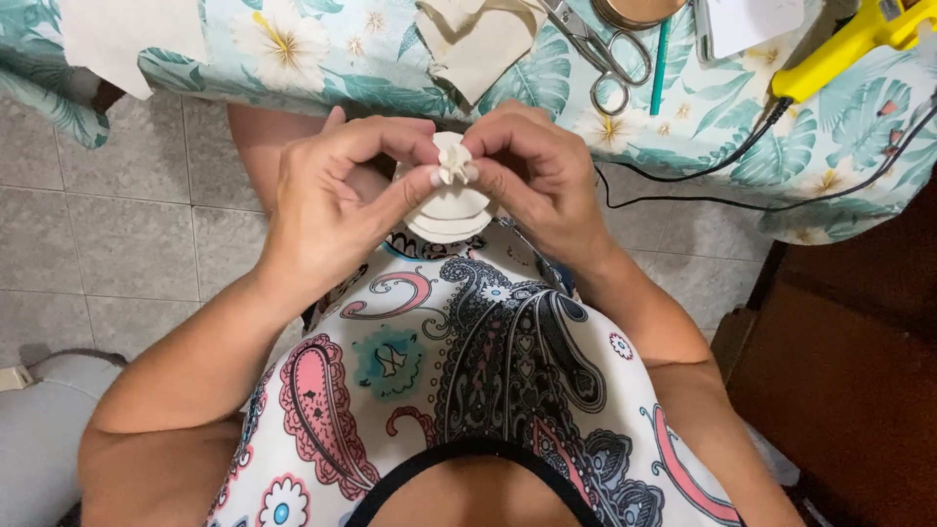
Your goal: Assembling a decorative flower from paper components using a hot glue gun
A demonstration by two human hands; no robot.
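Note:
Both my hands meet over my lap, just in front of the table edge. My left hand and my right hand pinch a small folded cream fabric piece between thumbs and forefingers. Below it, several round cream fabric discs lie stacked against my fingers, partly hidden by them. I cannot tell which hand supports the stack.
A table with a leaf-and-flower cloth holds cream fabric scraps, scissors, a teal pencil, a yellow glue gun with black cord. Tiled floor lies left, a brown wooden seat right.

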